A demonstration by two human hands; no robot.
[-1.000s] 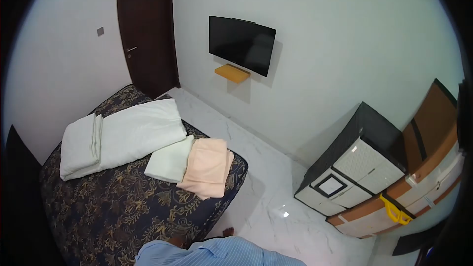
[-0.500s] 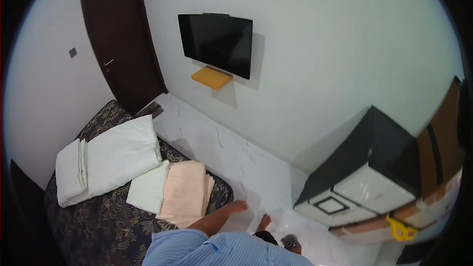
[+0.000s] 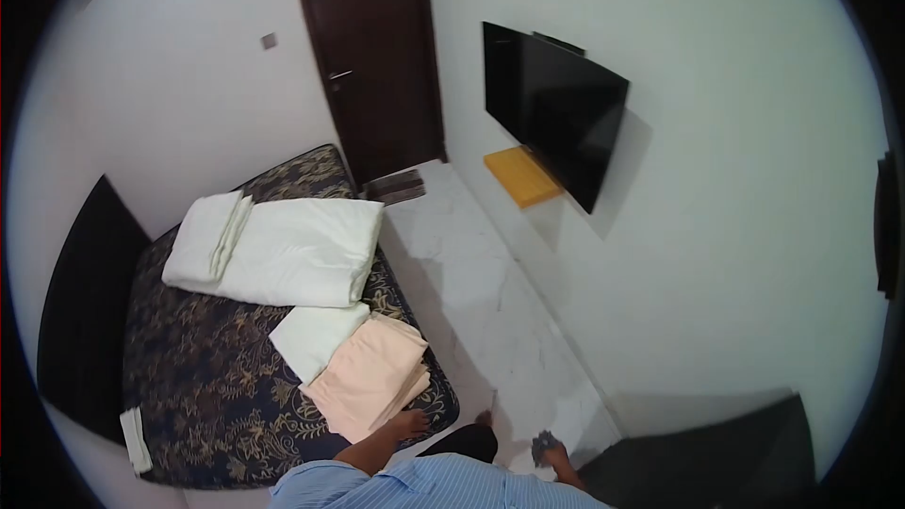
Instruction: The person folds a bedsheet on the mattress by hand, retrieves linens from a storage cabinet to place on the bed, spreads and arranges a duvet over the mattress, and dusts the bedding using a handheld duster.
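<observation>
My left hand [image 3: 409,424] hangs over the near corner of the bed, beside a folded peach sheet [image 3: 372,372]. It looks empty, with its fingers apart. My right hand [image 3: 560,460] is above the floor and grips a small crumpled dark grey cloth [image 3: 544,446]. A folded pale green-white sheet [image 3: 316,344] lies partly under the peach one. Farther along the mattress [image 3: 217,386] is a thick folded white duvet [image 3: 306,250], with a smaller folded white piece [image 3: 203,236] at its left end.
One bare foot [image 3: 485,418] shows on the marble floor [image 3: 462,273]. A dark cabinet top [image 3: 716,452] stands at right. The wall carries a television [image 3: 556,113] and a yellow shelf [image 3: 523,177]. A mat [image 3: 396,188] lies by the brown door [image 3: 368,57]. A black headboard [image 3: 80,311] is at left.
The view has swung right-to-left, bringing the headboard and more of the bed into sight, while the cabinet front has gone out of view. The grey cloth stays in my right hand.
</observation>
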